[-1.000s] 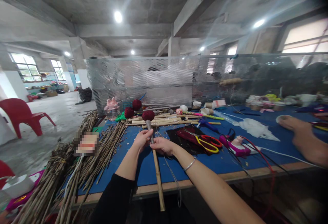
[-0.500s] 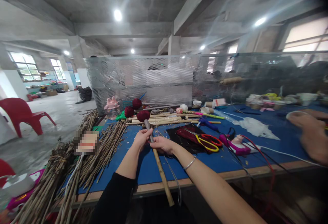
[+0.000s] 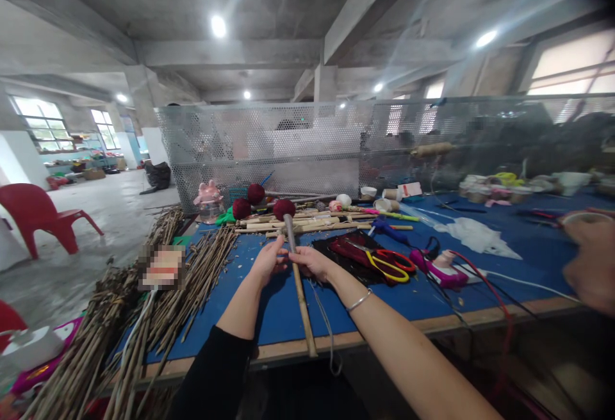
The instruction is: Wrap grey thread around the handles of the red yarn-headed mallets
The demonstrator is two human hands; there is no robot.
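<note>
A wooden stick (image 3: 303, 317) with a dark red ball (image 3: 284, 209) at its top end stands slanted in front of me. Its upper part is covered in a grey wrapping (image 3: 289, 231). My right hand (image 3: 310, 262) pinches the stick at the lower end of this wrapping. Close by on the left, my left hand (image 3: 269, 260) has its fingers loosely apart; whether a fingertip touches the stick is hard to see. From beneath my right hand a thin grey cord (image 3: 330, 337) hangs in a loop past the table edge.
Two more dark red balls (image 3: 241, 209) lie behind, beside bamboo sticks (image 3: 317, 221). Scissors (image 3: 387, 266) rest on dark cloth (image 3: 331, 257). Thin twigs (image 3: 192, 279) cover the table's left side. A purple power strip (image 3: 449, 274) with cables and another person's blurred hand (image 3: 593, 260) are at right.
The stick has turned more upright, its red ball shifting right and its lower end rising. My left hand has loosened from the wrapping; my right hand keeps its hold.
</note>
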